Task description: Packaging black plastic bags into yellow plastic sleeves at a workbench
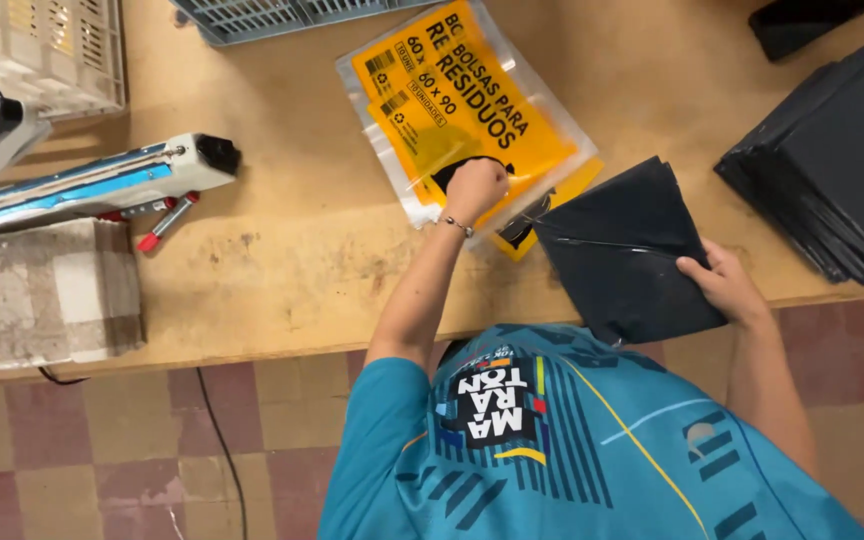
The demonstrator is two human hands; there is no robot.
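Left hand [475, 187] is clenching the mouth of the clear plastic sleeve with yellow label [467, 105] lying on the wooden table [282, 250], apparently pinning it, while right hand [724, 285] is gripping a folded black plastic bag bundle [622, 250] at the table edge beside it

I see a heat sealer [92, 185] on my wooden table [282, 270], a white crate [47, 50], a grey-blue basket [272, 15], and a checked floor [132, 460].
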